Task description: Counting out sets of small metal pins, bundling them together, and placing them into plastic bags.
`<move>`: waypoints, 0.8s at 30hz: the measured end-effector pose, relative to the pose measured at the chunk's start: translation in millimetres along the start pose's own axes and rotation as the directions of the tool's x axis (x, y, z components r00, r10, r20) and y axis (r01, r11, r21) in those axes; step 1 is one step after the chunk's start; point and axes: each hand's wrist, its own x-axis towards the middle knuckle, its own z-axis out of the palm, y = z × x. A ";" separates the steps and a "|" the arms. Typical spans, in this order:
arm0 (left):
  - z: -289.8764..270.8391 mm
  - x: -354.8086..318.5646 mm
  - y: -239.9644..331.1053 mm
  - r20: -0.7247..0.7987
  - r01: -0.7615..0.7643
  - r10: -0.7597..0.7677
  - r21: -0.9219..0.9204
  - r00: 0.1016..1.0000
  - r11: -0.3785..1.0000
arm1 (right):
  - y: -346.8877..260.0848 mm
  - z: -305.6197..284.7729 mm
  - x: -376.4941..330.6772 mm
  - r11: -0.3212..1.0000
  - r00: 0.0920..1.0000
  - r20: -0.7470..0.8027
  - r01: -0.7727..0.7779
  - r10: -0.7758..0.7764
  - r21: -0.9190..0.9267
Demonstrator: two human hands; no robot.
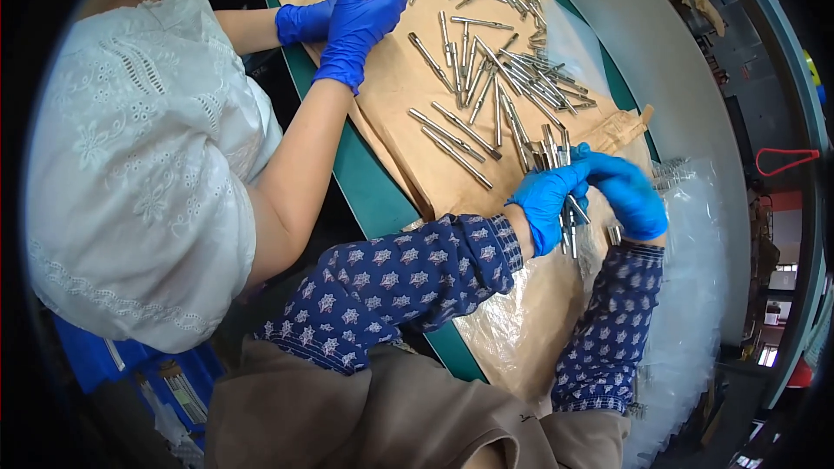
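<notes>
My left hand (546, 208), in a light blue glove, is closed around a bundle of slim silver metal rods (569, 230). Their ends stick out above and below its fingers. Just to the right, my right hand (627, 195) is bent over the bundle, its fingertips close to the upper ends. Motion smears this glove, and its fingers are partly hidden. A short metal end (614, 234) shows below the right palm; whether that hand holds it is unclear. Beyond my hands, many loose metal rods (530, 78), some with fluted ends, lie scattered on brown paper (382, 126).
At my left a co-worker in a white top (156, 156) holds dark-tipped rods in blue-gloved hands (360, 26). Clear plastic wrap (695, 295) lies along the right side. A green table edge (373, 191) runs between us and the paper. Blue bins (178, 382) stand low at left.
</notes>
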 end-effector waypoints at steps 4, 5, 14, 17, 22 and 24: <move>19.7 -11.5 3.7 0.329 -0.014 0.051 -0.114 0.943 0.993 | 9.8 1.5 14.5 0.993 0.825 -0.564 0.094 -0.040 0.068; 23.0 -24.0 10.1 0.327 -0.019 0.031 -0.039 0.945 0.999 | 15.8 24.0 30.3 0.986 0.893 -0.442 0.143 -0.091 0.086; 19.9 -35.8 9.2 0.615 0.151 -0.199 0.129 0.763 0.980 | 7.2 110.9 92.2 0.348 0.976 0.141 0.192 -0.166 -0.918; 13.1 -33.8 17.1 0.632 0.119 -0.125 0.051 0.765 0.992 | 3.9 117.3 98.1 0.220 0.977 0.209 0.212 -0.036 -0.952; 26.2 -26.1 11.3 0.360 -0.114 0.207 -0.265 0.909 0.958 | 17.8 58.5 53.7 0.883 0.920 -0.291 0.108 -0.264 -0.458; 20.4 -18.3 10.3 0.205 -0.133 0.158 -0.130 0.966 0.982 | 26.4 30.8 38.4 0.983 0.835 -0.522 0.182 -0.174 -0.037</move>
